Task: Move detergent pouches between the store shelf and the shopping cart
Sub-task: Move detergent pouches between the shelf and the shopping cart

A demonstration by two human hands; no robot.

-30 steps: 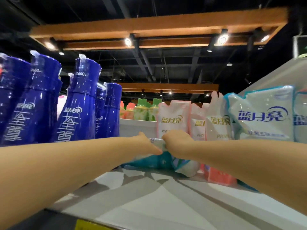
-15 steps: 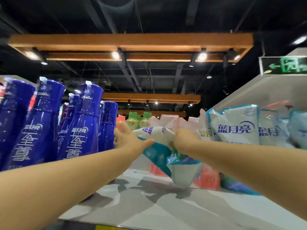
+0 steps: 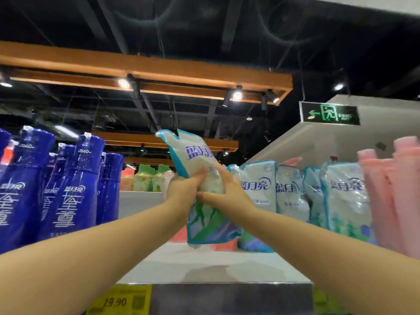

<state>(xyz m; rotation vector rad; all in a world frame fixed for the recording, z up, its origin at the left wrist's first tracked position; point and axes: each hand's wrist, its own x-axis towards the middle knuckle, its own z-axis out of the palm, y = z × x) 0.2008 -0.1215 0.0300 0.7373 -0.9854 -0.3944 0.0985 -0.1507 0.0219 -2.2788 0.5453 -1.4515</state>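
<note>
The teal-and-white detergent pouch point(image 3: 197, 163), which a second ago lay low and flat on the shelf point(image 3: 204, 267) under both hands and half a second ago hung tilted on its side, now stands upright with its spout corner at the top. The left hand point(image 3: 181, 192) and right hand point(image 3: 229, 194) have risen with it and now grip its middle from either side, in front of the row of standing pouches point(image 3: 292, 189). The view has also shifted, bringing in the yellow price tag point(image 3: 120, 301) on the shelf edge, the whole green exit sign point(image 3: 329, 113) and pink pouches point(image 3: 397, 189) at the right.
</note>
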